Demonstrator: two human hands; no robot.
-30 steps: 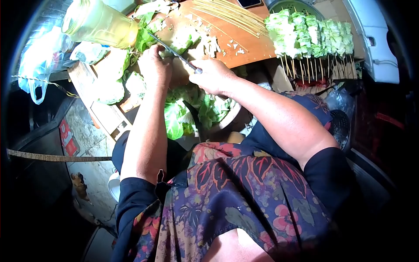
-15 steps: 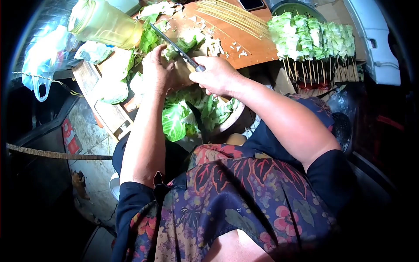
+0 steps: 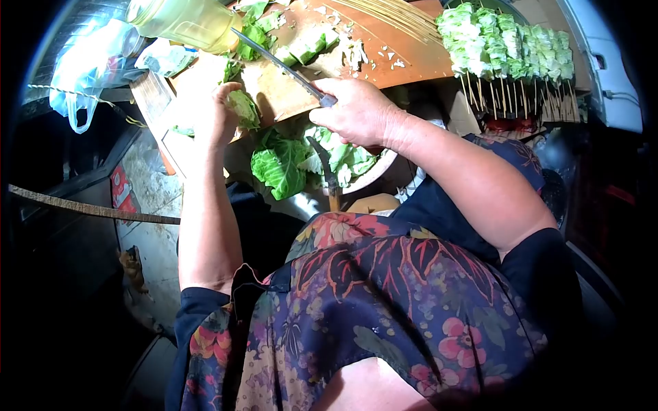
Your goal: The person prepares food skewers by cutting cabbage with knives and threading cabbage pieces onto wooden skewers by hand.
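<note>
My right hand (image 3: 358, 111) is closed around the handle of a knife (image 3: 279, 64), whose long narrow blade points up and left over the wooden board (image 3: 411, 63). My left hand (image 3: 214, 118) is at the board's left front side, its fingers curled against a green cabbage leaf (image 3: 243, 109); part of the grip is hidden. Beyond the blade lies a cut green leaf bundle (image 3: 305, 48) with pale scraps around it. Below the hands, loose leaves (image 3: 279, 164) fill a round bowl (image 3: 375, 177) near my lap.
Skewered cabbage leaves (image 3: 504, 44) stand in rows at the right, sticks toward me. Bare bamboo skewers (image 3: 394, 17) lie at the board's back. A yellowish jar (image 3: 181, 24) is at the back left, beside a plastic bag (image 3: 92, 65). A dark curved tool (image 3: 322, 161) rises by the bowl.
My left hand has moved left and toward me, away from the knife, with a leaf at its fingers. The knife remains in my right hand. The whole view has shifted slightly.
</note>
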